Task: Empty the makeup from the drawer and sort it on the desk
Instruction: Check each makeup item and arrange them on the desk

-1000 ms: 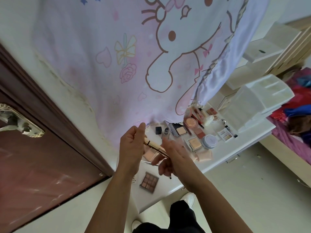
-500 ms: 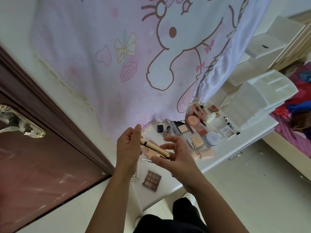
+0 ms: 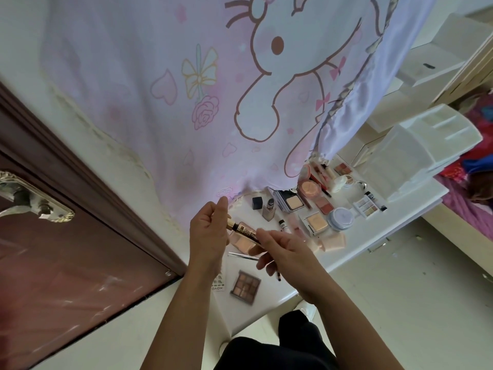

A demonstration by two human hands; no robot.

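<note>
A slim gold tube (image 3: 244,229) with printed lettering hangs above the white desk (image 3: 354,252), held at both ends. My left hand (image 3: 209,231) pinches its dark cap end, and my right hand (image 3: 285,249) pinches the other end with fingertips. Below them lie a pink compact (image 3: 241,243), a brown eyeshadow palette (image 3: 245,287) and a thin black pencil (image 3: 278,276). Farther right sit a foundation bottle (image 3: 269,209), powder compacts (image 3: 316,222), a blue-lidded jar (image 3: 341,218) and a small light palette (image 3: 366,206).
A white plastic drawer organiser (image 3: 416,156) stands on the desk's far right. A cartoon-printed curtain (image 3: 213,89) hangs behind the desk. A dark brown door (image 3: 53,249) with a metal handle (image 3: 32,201) is at the left. A bed with purple bedding (image 3: 474,206) is at the right edge.
My right hand has slid along the gold tube and now pinches its end with fingertips. The left hand keeps its hold. The view has shifted slightly.
</note>
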